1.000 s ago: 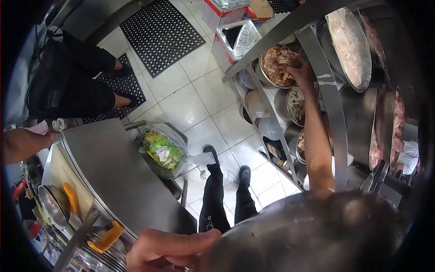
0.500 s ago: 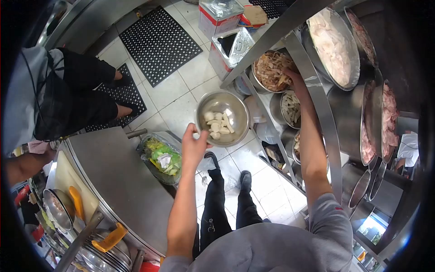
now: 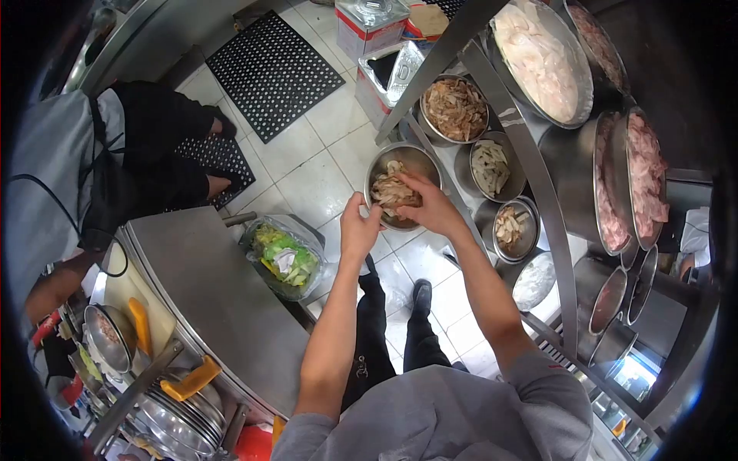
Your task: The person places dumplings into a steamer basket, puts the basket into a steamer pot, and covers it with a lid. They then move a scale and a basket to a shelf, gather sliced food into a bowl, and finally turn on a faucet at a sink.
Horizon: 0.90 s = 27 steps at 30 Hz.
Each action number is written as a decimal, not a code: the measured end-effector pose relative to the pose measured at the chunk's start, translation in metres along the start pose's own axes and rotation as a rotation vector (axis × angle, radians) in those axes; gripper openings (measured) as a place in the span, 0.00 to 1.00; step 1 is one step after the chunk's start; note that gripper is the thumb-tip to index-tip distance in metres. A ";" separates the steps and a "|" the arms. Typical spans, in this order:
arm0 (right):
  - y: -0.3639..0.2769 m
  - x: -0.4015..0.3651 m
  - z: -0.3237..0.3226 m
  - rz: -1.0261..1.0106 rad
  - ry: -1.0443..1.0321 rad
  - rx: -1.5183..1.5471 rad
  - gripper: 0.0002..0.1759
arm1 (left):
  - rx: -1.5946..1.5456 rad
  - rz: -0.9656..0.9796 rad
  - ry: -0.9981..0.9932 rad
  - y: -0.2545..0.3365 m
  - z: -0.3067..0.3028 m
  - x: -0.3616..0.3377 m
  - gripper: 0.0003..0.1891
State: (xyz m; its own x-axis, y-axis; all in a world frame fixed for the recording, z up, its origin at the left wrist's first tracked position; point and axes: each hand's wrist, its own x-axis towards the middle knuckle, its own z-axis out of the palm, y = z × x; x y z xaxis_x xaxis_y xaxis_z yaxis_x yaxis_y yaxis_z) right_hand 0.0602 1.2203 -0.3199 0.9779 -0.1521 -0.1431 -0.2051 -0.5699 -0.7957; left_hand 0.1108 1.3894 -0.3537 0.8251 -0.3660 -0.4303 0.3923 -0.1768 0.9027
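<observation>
My left hand (image 3: 361, 230) grips the near left rim of a steel bowl (image 3: 434, 165), held above the floor. Inside the bowl lie brown sliced pieces (image 3: 393, 189) that look like mushrooms, with a little of the pale pieces showing at their edge. My right hand (image 3: 433, 207) reaches over the bowl's right side, fingers apart and touching the brown pieces. To the right, a steel container of similar brown slices (image 3: 455, 109) stands on the shelf. Beside it are a container of pale slices (image 3: 490, 167) and a smaller bowl of light pieces (image 3: 509, 228).
Large trays of pale meat (image 3: 538, 61) and pink meat (image 3: 646, 165) sit upper right, behind a metal rail (image 3: 530, 138). A bag of green vegetables (image 3: 284, 261) rests left, by a steel counter (image 3: 207, 276). Another person (image 3: 69, 154) stands at left. Tins (image 3: 388, 73) stand on the floor.
My right hand has left the container of brown slices and come to the bowl, which now holds brown slices over the pale pieces. The bowl has shifted slightly right.
</observation>
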 end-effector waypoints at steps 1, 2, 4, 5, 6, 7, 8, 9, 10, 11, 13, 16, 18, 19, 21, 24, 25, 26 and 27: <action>-0.001 -0.010 -0.004 -0.041 0.005 0.013 0.34 | -0.098 -0.048 -0.014 -0.003 -0.003 -0.005 0.07; -0.011 -0.019 -0.014 -0.038 0.008 0.017 0.34 | -0.197 -0.096 -0.029 -0.003 -0.006 -0.008 0.06; -0.032 -0.039 -0.036 0.267 0.065 0.268 0.29 | -0.218 -0.159 -0.061 -0.004 -0.010 -0.017 0.04; -0.036 -0.053 -0.045 0.273 0.190 0.343 0.26 | -0.303 -0.177 -0.080 -0.010 -0.010 -0.020 0.04; -0.038 -0.071 -0.053 0.280 0.316 0.417 0.24 | -0.386 -0.196 -0.100 -0.011 -0.010 -0.026 0.04; -0.028 -0.096 -0.058 0.272 0.487 0.420 0.22 | -0.326 -0.162 -0.102 -0.011 -0.009 -0.031 0.04; -0.007 -0.122 -0.061 0.260 0.665 0.419 0.20 | -0.321 -0.158 -0.115 -0.010 -0.007 -0.033 0.04; 0.020 -0.149 -0.064 0.324 0.809 0.307 0.20 | -0.268 -0.111 -0.123 -0.012 -0.004 -0.035 0.04; 0.050 -0.182 -0.065 0.398 0.948 0.186 0.20 | -0.217 -0.072 -0.134 -0.015 0.000 -0.041 0.04; 0.074 -0.214 -0.071 0.548 0.967 -0.063 0.18 | -0.218 -0.080 -0.159 -0.013 0.004 -0.047 0.04; 0.156 -0.283 -0.078 0.782 0.894 -0.442 0.17 | -0.177 -0.105 -0.188 -0.007 0.009 -0.052 0.04; 0.280 -0.351 -0.055 0.904 0.371 -0.614 0.16 | -0.173 -0.150 -0.102 -0.018 0.018 -0.067 0.04; 0.225 -0.328 -0.067 1.041 0.432 -0.447 0.16 | -0.281 -0.156 -0.098 -0.022 0.022 -0.082 0.04; 0.224 -0.329 -0.071 1.009 0.496 -0.488 0.16 | -0.253 -0.190 -0.114 -0.026 0.022 -0.085 0.04; 0.219 -0.328 -0.074 1.004 0.616 -0.450 0.18 | -0.226 -0.226 -0.116 -0.030 0.017 -0.103 0.05; 0.246 -0.328 -0.071 0.905 0.842 -0.464 0.21 | -0.149 -0.267 -0.104 -0.053 0.010 -0.125 0.06; 0.242 -0.322 -0.071 0.930 0.760 -0.498 0.21 | -0.160 -0.255 -0.114 -0.062 0.006 -0.130 0.05; 0.237 -0.319 -0.072 0.962 0.674 -0.526 0.22 | -0.152 -0.244 -0.121 -0.068 0.006 -0.138 0.05; 0.229 -0.318 -0.080 1.015 0.704 -0.316 0.22 | -0.155 -0.260 -0.119 -0.071 0.006 -0.145 0.04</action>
State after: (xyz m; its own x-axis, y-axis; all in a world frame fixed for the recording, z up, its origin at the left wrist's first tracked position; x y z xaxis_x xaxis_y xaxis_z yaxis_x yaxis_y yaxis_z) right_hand -0.3006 1.0735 -0.4091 0.1645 -0.9692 -0.1833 -0.9408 -0.0983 -0.3243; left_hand -0.0396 1.4492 -0.3558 0.6394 -0.4327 -0.6356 0.6487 -0.1401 0.7480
